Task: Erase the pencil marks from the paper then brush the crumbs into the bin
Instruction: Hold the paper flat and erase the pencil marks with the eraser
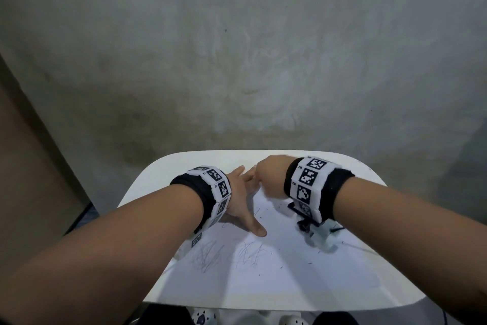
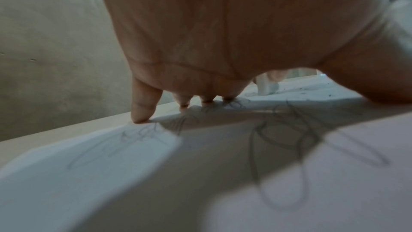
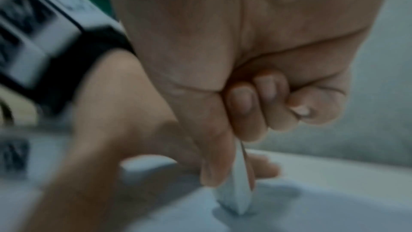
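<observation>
A white sheet of paper (image 1: pixel 284 266) lies on the white table (image 1: pixel 163 166). Grey pencil scribbles (image 1: pixel 210 256) show near its front left, and more scribbles (image 2: pixel 287 140) run under my left palm. My left hand (image 1: pixel 242 200) lies spread flat on the paper's far left part, fingertips (image 2: pixel 142 114) pressing down. My right hand (image 1: pixel 266 174) is curled, pinching a white eraser (image 3: pixel 236 195) between thumb and fingers, its tip down on the paper just beside my left hand. Dark eraser crumbs (image 1: pixel 311 262) speckle the sheet.
The table has rounded corners and stands against a grey concrete wall (image 1: pixel 237 48). A brown panel (image 1: pixel 31 166) rises at the left. The right wrist camera mount (image 1: pixel 316 235) hangs just above the paper. No bin shows in any view.
</observation>
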A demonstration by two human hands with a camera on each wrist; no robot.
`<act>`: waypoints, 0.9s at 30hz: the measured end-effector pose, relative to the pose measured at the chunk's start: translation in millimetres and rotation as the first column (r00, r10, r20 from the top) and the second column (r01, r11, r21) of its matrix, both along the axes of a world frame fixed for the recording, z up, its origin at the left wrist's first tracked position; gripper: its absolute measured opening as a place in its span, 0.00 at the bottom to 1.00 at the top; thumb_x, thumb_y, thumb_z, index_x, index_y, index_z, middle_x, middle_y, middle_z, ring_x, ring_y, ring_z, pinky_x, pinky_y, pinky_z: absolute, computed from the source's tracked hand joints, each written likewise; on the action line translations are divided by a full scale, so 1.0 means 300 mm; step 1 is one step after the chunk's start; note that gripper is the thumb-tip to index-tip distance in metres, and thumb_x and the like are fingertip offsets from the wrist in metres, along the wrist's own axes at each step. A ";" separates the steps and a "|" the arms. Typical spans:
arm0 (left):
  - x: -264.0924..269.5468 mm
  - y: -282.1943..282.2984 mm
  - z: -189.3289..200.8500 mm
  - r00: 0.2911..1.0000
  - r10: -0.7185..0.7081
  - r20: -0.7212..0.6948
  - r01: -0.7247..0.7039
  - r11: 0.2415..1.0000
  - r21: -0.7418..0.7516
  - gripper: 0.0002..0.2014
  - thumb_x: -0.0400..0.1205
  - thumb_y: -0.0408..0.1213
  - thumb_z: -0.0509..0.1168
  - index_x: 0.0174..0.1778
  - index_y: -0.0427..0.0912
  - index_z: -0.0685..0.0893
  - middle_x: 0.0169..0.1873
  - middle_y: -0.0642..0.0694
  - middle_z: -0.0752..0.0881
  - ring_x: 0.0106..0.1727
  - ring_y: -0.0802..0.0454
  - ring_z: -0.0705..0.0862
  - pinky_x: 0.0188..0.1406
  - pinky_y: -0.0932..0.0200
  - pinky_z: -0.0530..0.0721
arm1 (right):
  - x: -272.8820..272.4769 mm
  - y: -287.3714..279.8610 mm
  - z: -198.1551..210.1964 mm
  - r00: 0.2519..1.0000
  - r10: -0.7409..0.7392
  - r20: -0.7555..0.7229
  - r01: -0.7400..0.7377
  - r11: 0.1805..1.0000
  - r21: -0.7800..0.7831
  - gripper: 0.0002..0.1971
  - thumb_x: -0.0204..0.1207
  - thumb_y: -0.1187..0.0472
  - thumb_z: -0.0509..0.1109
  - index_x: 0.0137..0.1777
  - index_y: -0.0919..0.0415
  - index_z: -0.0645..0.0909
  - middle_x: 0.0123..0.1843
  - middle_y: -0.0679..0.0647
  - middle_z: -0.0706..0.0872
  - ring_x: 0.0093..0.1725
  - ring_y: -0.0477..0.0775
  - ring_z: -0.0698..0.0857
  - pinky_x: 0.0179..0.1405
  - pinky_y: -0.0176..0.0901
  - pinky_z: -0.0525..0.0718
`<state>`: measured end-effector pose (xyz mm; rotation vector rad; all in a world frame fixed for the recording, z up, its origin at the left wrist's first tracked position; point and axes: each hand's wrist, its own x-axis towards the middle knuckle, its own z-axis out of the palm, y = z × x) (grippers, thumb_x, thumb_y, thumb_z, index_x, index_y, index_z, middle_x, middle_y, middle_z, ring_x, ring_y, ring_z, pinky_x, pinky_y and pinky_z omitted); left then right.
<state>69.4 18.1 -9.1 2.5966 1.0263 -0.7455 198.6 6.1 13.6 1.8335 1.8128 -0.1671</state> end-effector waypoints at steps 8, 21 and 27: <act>0.002 0.020 -0.011 1.000 -0.015 -0.014 0.015 1.000 -0.004 0.66 0.66 0.75 0.70 0.84 0.59 0.28 0.84 0.57 0.28 0.85 0.48 0.29 0.81 0.30 0.44 | 0.021 0.026 0.000 0.999 -0.039 -0.012 0.040 0.997 0.066 0.08 0.72 0.60 0.71 0.36 0.63 0.81 0.34 0.55 0.83 0.36 0.59 0.84 0.43 0.46 0.86; -0.005 0.019 -0.002 1.000 -0.020 0.003 0.020 0.999 -0.028 0.66 0.67 0.74 0.71 0.84 0.59 0.28 0.83 0.57 0.26 0.85 0.49 0.28 0.81 0.33 0.41 | 0.110 0.039 -0.012 0.992 -0.127 -0.010 0.127 0.978 0.163 0.11 0.69 0.52 0.74 0.46 0.57 0.85 0.44 0.53 0.86 0.42 0.57 0.85 0.45 0.41 0.84; -0.006 0.019 -0.003 0.999 -0.030 0.012 0.030 0.999 -0.023 0.66 0.67 0.73 0.71 0.84 0.58 0.28 0.83 0.55 0.27 0.85 0.48 0.29 0.81 0.32 0.42 | 0.101 0.009 -0.005 0.997 -0.067 0.029 0.064 0.993 0.104 0.07 0.70 0.55 0.71 0.37 0.58 0.83 0.37 0.53 0.85 0.33 0.57 0.80 0.32 0.37 0.83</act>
